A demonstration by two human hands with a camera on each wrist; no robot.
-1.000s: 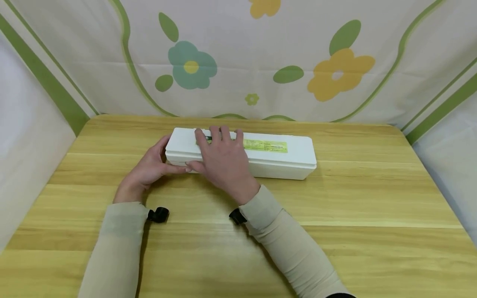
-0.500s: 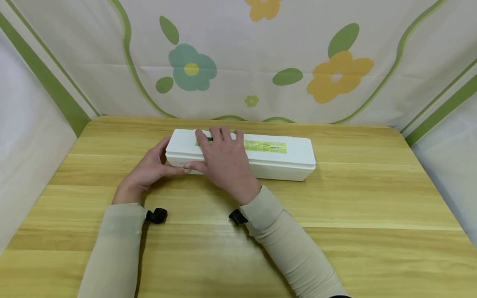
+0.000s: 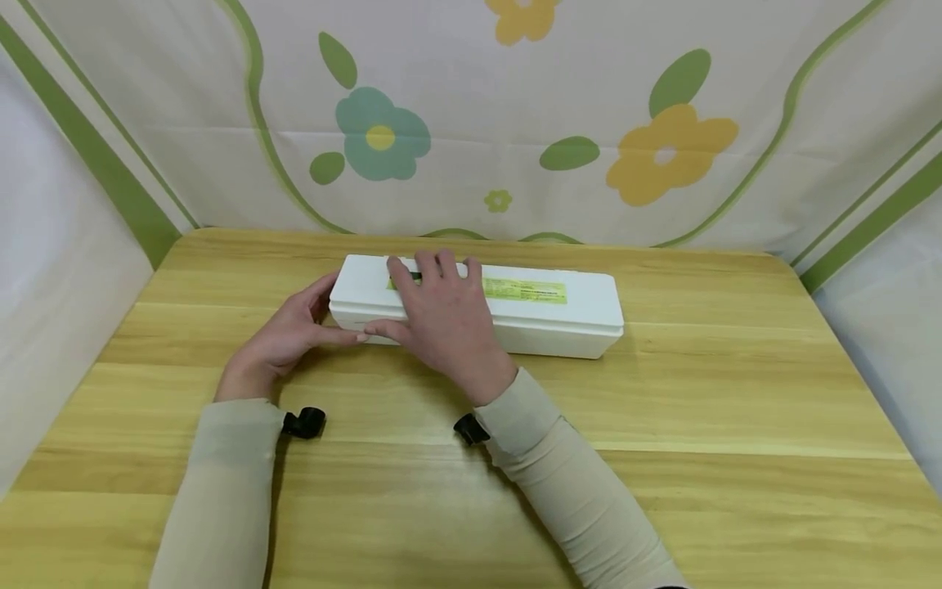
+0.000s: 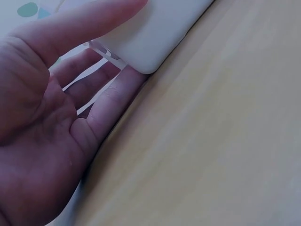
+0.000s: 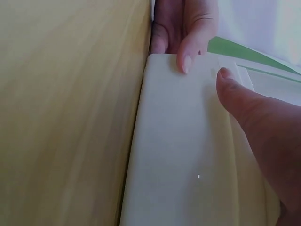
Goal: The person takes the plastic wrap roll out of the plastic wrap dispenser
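Note:
A long white lidded box (image 3: 552,337) lies on the table, with a yellow-green label (image 3: 526,290) along its lid (image 3: 589,298). My left hand (image 3: 289,334) holds the box's left end: the thumb lies along the front wall and the fingers reach round the end. In the left wrist view, those fingers (image 4: 117,94) sit low by the box's corner, near a clear strip (image 4: 108,54). My right hand (image 3: 449,323) spans the lid from above, covering part of the label. Its thumb (image 5: 249,113) presses near the lid's front edge; the other fingertips reach toward the back edge.
Wood-patterned table (image 3: 736,393) extends to both sides and in front of the box. Close behind the box hangs a flowered cloth (image 3: 456,123), and pale cloth walls stand at left and right. A black wrist camera (image 3: 305,423) hangs beside the left sleeve.
My left hand has slid slightly left along the box's end, its thumb tip drawing back a little. The right hand stays on the lid, and the box has hardly moved.

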